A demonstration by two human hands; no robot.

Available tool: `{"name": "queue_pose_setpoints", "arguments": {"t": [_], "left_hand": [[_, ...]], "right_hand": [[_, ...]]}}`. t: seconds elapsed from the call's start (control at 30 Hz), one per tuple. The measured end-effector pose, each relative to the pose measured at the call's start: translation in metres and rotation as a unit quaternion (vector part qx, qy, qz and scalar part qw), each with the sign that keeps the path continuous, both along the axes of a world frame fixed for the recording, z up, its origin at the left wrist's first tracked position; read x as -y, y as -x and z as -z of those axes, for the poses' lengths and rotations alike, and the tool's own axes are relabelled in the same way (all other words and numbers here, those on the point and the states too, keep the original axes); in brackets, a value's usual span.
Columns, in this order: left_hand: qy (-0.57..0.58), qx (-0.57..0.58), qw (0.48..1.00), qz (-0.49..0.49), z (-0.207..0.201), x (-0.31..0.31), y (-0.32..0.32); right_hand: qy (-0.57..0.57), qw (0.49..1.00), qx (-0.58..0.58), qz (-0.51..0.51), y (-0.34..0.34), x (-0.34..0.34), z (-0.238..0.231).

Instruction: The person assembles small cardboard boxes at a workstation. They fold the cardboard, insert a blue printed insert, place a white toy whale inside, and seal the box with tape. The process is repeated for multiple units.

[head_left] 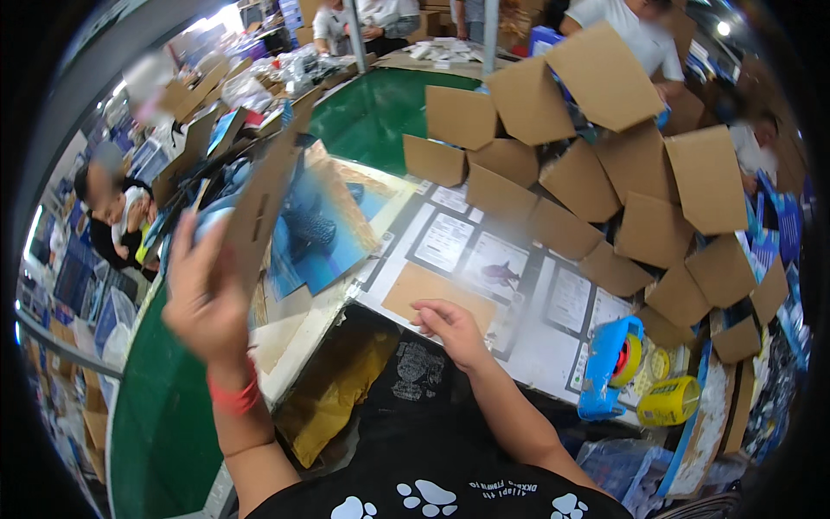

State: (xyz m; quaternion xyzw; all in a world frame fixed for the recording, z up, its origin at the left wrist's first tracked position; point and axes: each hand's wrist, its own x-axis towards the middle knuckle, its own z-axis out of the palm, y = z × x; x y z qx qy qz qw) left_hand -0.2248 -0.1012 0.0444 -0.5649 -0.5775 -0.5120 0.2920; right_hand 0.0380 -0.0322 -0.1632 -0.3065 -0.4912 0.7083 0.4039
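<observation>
My left hand is raised at the left, a red band around its wrist. It holds a flat brown cardboard piece with slots, tilted steeply; motion blurs the fingers. Beyond it lie blue printed cardboard sheets with raw brown edges. My right hand is low over the worktable's near edge, its fingers curled and the thumb against them. Whatever may be between those fingers is hidden. Just beyond the right fingertips, a plain brown rectangle lies on the white tabletop, which is covered with printed label sheets.
Many open brown cardboard boxes crowd the right and far right. A blue basket with tape rolls and a yellow roll stand at the table's right edge. A green surface curves behind. Other people work farther back.
</observation>
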Motion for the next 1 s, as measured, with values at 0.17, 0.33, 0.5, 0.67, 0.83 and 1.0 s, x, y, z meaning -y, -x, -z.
{"name": "queue_pose_setpoints", "arguments": {"t": [0.17,0.33,0.5,0.67,0.83,1.0], "left_hand": [[-0.154,0.064,0.983,-0.071,-0.017,0.104,0.067],[-0.118,0.068,0.960,0.246,0.049,0.087,0.046],[0.035,0.444,0.743,0.500,0.163,0.034,-0.004],[0.076,0.303,0.816,0.487,0.118,-0.019,0.036],[0.201,0.293,0.723,0.593,0.041,-0.125,-0.078],[0.242,0.261,0.590,0.725,0.021,-0.162,-0.145]], "right_hand": [[-0.085,0.992,-0.069,-0.057,0.014,0.011,-0.038],[-0.031,0.979,-0.203,-0.016,-0.004,0.017,-0.073],[-0.022,0.901,-0.278,0.334,-0.046,0.012,-0.081],[-0.177,0.851,-0.161,0.468,-0.128,0.019,-0.096],[-0.262,0.809,-0.025,0.526,-0.162,0.027,-0.105],[-0.321,0.784,0.021,0.530,-0.179,0.017,-0.113]]}}
